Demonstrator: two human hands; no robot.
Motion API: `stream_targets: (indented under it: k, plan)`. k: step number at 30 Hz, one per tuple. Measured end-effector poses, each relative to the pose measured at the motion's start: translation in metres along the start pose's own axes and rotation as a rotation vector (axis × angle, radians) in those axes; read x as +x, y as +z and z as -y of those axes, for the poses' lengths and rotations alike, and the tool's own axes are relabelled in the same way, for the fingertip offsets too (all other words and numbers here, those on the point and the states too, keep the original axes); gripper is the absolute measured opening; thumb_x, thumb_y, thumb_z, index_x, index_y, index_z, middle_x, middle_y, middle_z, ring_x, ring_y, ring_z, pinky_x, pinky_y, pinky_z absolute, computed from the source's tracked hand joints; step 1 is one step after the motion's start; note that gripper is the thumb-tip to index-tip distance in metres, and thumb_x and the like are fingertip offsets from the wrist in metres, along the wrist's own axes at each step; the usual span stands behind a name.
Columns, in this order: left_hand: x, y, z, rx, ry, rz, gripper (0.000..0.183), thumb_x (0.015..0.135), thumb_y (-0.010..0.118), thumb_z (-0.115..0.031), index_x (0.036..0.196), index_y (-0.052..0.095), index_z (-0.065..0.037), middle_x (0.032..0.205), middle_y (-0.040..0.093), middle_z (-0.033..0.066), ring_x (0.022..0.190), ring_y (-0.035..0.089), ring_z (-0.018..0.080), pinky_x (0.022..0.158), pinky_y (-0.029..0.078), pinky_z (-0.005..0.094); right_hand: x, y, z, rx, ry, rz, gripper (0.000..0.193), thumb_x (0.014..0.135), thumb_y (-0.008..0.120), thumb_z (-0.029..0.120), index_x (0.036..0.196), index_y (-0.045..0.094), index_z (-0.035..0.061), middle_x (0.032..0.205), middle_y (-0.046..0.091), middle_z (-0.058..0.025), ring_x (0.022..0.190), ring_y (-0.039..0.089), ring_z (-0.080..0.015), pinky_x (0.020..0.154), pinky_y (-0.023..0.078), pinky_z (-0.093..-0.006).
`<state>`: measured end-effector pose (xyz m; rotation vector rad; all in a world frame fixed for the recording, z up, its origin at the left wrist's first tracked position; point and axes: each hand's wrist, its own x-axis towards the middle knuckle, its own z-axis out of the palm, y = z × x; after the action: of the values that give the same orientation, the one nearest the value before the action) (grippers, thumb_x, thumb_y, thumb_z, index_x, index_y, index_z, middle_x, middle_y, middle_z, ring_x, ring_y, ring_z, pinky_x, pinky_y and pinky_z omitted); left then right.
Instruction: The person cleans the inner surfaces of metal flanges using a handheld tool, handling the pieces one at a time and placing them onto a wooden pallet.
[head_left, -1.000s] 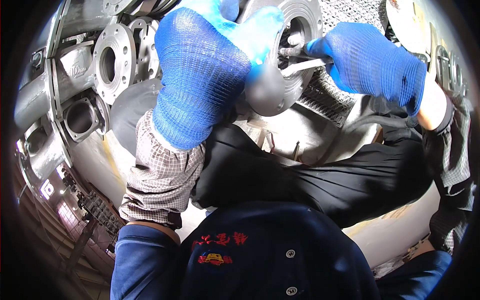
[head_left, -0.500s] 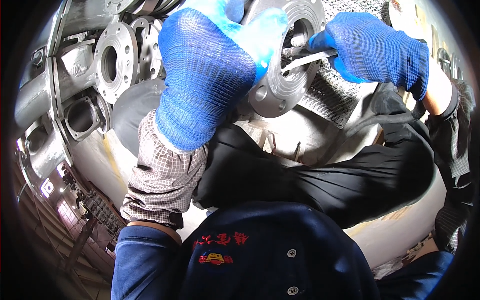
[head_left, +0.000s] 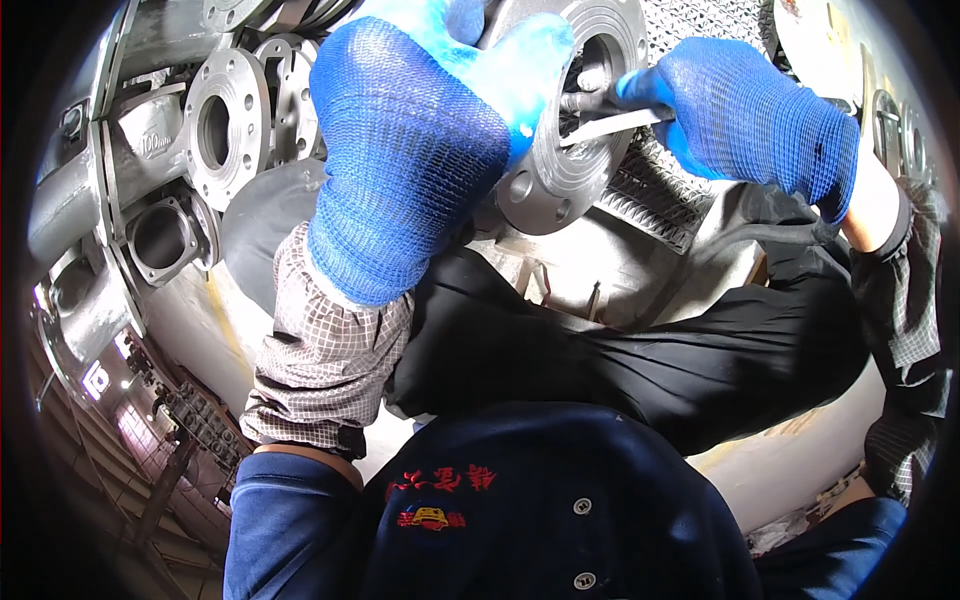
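A grey flanged metal casting with a round bore and bolt holes stands tilted in front of me. My left hand, in a blue knit glove with a smooth coated palm, holds its left side, with the thumb along the flange rim and the other fingers partly hidden. My right hand, in a matching glove, is closed around a narrow flat metal strip tool. The tool's pale blade reaches left across the flange, and its tip lies at the lower edge of the bore. Inside the bore, a rounded metal part shows.
Several grey flanged castings are stacked at the left. Beneath the held casting is a textured metal grating. My legs in black trousers lie across the middle. A dark hose-like piece runs below my right hand.
My right hand has tilted and dropped slightly, and the tool's tip has shifted a little at the bore's edge. My left hand and the casting stay nearly in place.
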<state>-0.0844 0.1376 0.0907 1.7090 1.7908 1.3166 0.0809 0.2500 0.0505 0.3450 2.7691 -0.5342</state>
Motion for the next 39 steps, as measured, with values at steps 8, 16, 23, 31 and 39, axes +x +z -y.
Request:
stream_targets:
  k: [8,16,23,31,39]
  plan:
    - [0.002,0.005,-0.005,0.111,-0.042,0.029,0.02,0.085,0.063,-0.008,0.102,0.066,0.003,0.083,0.068,0.0134,0.073,0.065,0.0169,0.066,0.05,0.0271,0.0,-0.011,0.014,-0.108,0.011,0.032,0.026,0.081,0.056,0.004,0.103,0.068,0.0104,0.064,0.063,-0.0107,0.055,0.062,-0.0212,0.056,0.053,-0.0323]
    - [-0.003,0.01,0.003,-0.148,-0.085,-0.044,0.023,0.085,0.064,-0.009,0.105,0.065,0.004,0.086,0.069,0.013,0.076,0.065,0.0149,0.069,0.051,0.0261,-0.008,-0.003,0.015,-0.067,-0.052,-0.026,0.025,0.081,0.057,0.004,0.102,0.069,0.0107,0.062,0.061,-0.0104,0.053,0.061,-0.0187,0.055,0.052,-0.0321]
    - [-0.005,0.008,0.003,-0.056,-0.028,-0.046,0.023,0.085,0.064,-0.008,0.104,0.065,0.004,0.087,0.069,0.0132,0.077,0.065,0.0153,0.07,0.051,0.0265,-0.01,0.005,0.017,-0.061,0.01,-0.046,0.018,0.083,0.056,0.008,0.095,0.069,0.0095,0.058,0.058,-0.0098,0.051,0.059,-0.0203,0.056,0.051,-0.0323]
    - [-0.002,0.003,0.006,0.222,0.151,-0.004,0.022,0.083,0.065,-0.009,0.103,0.066,0.001,0.086,0.068,0.0146,0.075,0.066,0.0212,0.068,0.051,0.0298,0.005,-0.011,0.012,-0.035,-0.025,0.149,0.019,0.084,0.057,0.012,0.099,0.066,0.0069,0.072,0.061,-0.0117,0.062,0.061,-0.0244,0.062,0.053,-0.0358]
    - [-0.005,0.006,0.006,-0.023,-0.032,-0.009,0.023,0.084,0.065,-0.008,0.104,0.065,0.003,0.088,0.069,0.0138,0.078,0.065,0.0169,0.071,0.051,0.0274,-0.009,0.0,0.029,-0.134,0.007,0.076,0.014,0.083,0.059,0.015,0.093,0.067,0.0101,0.065,0.061,-0.0086,0.06,0.063,-0.0217,0.061,0.053,-0.0336]
